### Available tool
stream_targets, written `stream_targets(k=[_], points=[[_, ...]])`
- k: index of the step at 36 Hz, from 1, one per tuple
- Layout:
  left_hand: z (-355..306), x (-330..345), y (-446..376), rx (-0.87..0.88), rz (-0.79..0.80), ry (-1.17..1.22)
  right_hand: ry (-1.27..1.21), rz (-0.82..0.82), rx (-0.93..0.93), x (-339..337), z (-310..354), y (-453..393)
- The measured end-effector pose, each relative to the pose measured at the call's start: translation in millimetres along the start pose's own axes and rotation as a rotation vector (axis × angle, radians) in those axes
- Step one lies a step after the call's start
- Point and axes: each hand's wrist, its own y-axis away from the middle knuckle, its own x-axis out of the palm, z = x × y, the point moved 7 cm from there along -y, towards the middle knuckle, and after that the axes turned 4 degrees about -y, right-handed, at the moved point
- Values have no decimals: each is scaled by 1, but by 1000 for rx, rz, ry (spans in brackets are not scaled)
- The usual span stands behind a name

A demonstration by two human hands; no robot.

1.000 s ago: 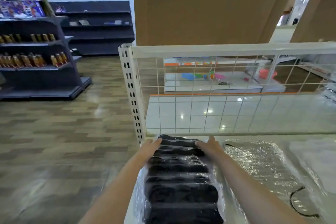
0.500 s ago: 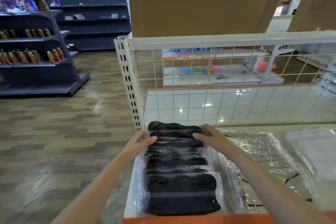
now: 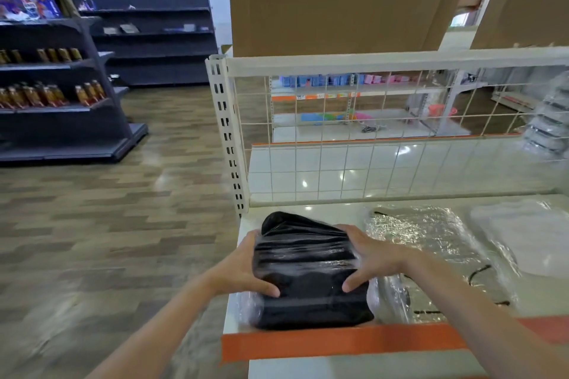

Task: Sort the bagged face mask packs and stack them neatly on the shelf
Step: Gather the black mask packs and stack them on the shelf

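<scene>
Right beside black mask pack (image 3: 311,274): clear pack (image 3: 431,243), wire grid (image 3: 385,132) behind.

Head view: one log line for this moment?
step: stacking | left hand: holds black pack left side | right hand: holds right side | pack: on shelf, left end | beside: clear packs

Both bare forearms reach forward from the bottom of the view and come toward each other. The left hand (image 3: 246,268) lies against the left side of the pack of black masks (image 3: 308,274), with the thumb on top near the front and the other fingers along the far side. The right hand (image 3: 374,254) rests on the right side of the pack, palm down, fingers spread over the top edge and the thumb pressed on the front part, so the two hands hold it between them.
</scene>
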Motion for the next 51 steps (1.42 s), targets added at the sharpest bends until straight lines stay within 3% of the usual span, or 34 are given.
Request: stream_targets(k=[9, 16, 20, 23, 30, 35, 42, 47, 51], points=[[1, 4, 5, -5, 10, -165, 122, 56, 13, 12, -5, 5], [-3, -6, 3, 1, -129, -260, 120, -254, -68, 0, 5, 2], [-20, -29, -2, 70, -283, -257, -27, -398, -121, -22, 12, 2], [-23, -37, 1, 120, -333, -184, -233, -439, -154, -26, 6, 1], [20, -32, 11, 29, -369, 241, -610, -340, -61, -4, -21, -5], [30, -13, 8, -6, -404, 484, -820, -248, -144, 19, -16, -16], [34, -4, -3, -55, -482, 674, -1103, -397, -183, 25, -26, -26], [3, -3, -5, -77, -554, 685, -1158, -497, -264, 17, -8, -33], [3, -7, -6, -40, -570, 736, -1110, -396, -270, 16, -15, -32]])
